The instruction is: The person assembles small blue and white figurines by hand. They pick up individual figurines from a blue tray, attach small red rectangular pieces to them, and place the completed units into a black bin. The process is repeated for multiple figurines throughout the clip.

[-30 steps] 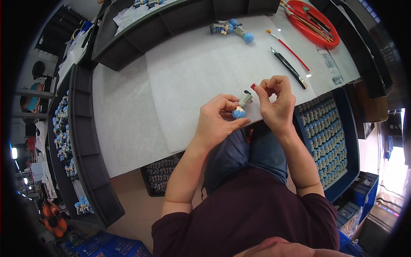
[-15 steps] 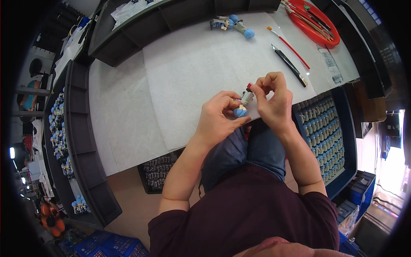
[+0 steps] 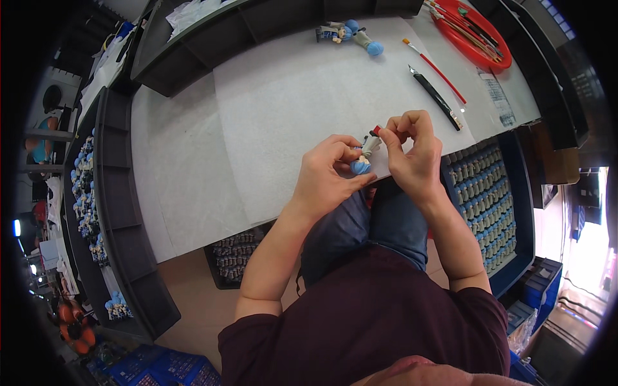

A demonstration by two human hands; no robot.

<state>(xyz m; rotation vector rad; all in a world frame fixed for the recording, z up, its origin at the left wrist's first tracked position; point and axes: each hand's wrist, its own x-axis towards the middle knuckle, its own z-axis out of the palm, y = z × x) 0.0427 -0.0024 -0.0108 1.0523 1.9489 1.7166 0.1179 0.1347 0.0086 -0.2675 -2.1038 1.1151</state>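
While the blue-haired figurine (image 3: 364, 157) is gripped by the left hand (image 3: 324, 171) above the near edge of the surface (image 3: 177, 167), the red piece (image 3: 376, 130), pinched by the right hand (image 3: 415, 154) at the figurine's dark end, is best guided lightly against steady support.

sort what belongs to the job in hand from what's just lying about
In the job:
blue-haired figurine, in the left hand
small red piece, in the right hand
probably the similar figurines at right

Apparently lying about:
craft knife
red-handled brush
red dish
loose figurines
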